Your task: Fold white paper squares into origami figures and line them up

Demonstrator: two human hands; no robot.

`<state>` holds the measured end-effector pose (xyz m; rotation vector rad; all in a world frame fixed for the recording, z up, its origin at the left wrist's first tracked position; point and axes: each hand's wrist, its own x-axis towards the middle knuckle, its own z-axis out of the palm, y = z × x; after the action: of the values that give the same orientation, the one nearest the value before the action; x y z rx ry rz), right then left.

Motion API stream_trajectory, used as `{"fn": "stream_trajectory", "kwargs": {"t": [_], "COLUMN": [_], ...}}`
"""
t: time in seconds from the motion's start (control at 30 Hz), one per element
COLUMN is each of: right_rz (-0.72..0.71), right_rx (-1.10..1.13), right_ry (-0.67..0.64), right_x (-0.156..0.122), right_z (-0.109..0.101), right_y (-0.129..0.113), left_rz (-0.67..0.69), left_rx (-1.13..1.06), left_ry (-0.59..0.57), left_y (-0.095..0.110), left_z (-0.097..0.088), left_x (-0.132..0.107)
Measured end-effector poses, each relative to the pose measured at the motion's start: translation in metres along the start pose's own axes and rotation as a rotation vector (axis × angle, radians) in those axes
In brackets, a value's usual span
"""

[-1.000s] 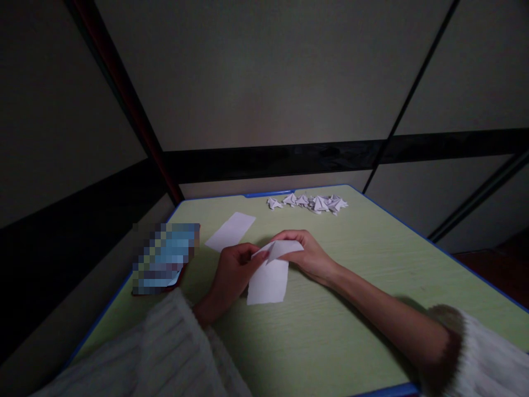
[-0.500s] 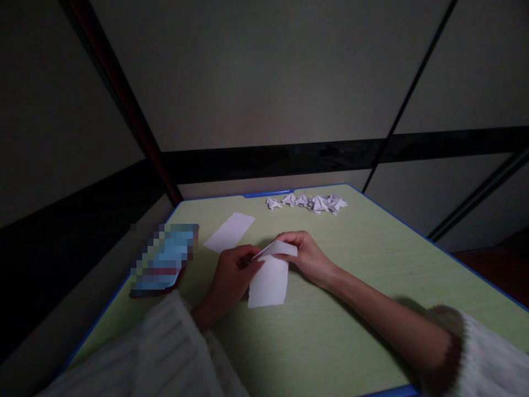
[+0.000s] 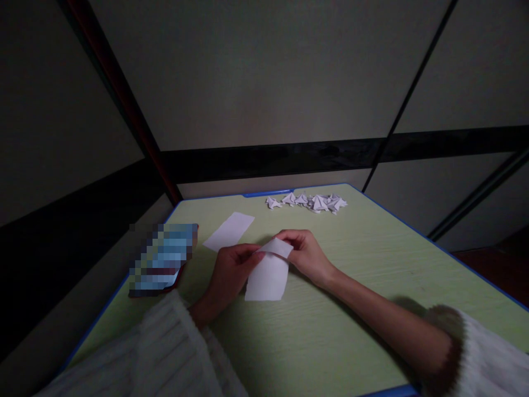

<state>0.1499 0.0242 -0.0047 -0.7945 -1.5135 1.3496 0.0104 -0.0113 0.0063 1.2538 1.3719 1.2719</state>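
A white sheet of paper [image 3: 268,278] is held between both hands above the table, its far end folded over toward me in a slanted flap. My left hand [image 3: 233,273] pinches the left side of the fold, thumb on top. On the other side, my right hand [image 3: 308,255] grips the paper's upper right corner, fingers curled behind it. The lower part of the sheet hangs free toward me. Some fingertips are hidden behind the flap.
Another white paper sheet [image 3: 230,230] lies behind my left hand. Several folded paper figures [image 3: 320,203] stand along the far side of the green table [image 3: 372,242]. A phone-like device [image 3: 165,262], its screen blurred, lies at the left edge. Dark panels rise behind.
The folded flap has come down flatter over the sheet, its right corner dropping. The sheet's near end has shifted slightly up and left; both hands have barely moved.
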Motion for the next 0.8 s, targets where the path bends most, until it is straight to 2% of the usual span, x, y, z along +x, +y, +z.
{"fn": "stream_trajectory", "kwargs": {"t": [0.2,0.3,0.47,0.63,0.7,0.8], "right_rz": [-0.376,-0.425,-0.390,-0.176,-0.094,-0.003], "right_rx": [-0.246,-0.308,-0.252,0.067,0.145,0.027], "right_ry": [-0.027,-0.080,-0.108,-0.241,-0.203,-0.099], "right_x": [-0.003,-0.003,-0.001,0.000,0.001,0.000], "right_z": [-0.009,-0.013,-0.014,-0.018,-0.018,-0.014], "right_y": [-0.007,-0.009,-0.007,-0.005,-0.006,-0.008], "left_rz": [-0.021,-0.043,-0.004,0.088,0.115,0.143], "left_rx": [0.016,-0.025,-0.002,0.105,0.136,0.167], "left_ry": [0.022,-0.003,-0.002,0.067,0.069,0.032], "left_y": [0.004,0.002,0.002,0.003,0.001,-0.002], "left_z": [-0.002,-0.003,-0.004,-0.004,-0.004,-0.004], "left_x": [0.002,0.002,0.001,0.000,-0.001,-0.002]}}
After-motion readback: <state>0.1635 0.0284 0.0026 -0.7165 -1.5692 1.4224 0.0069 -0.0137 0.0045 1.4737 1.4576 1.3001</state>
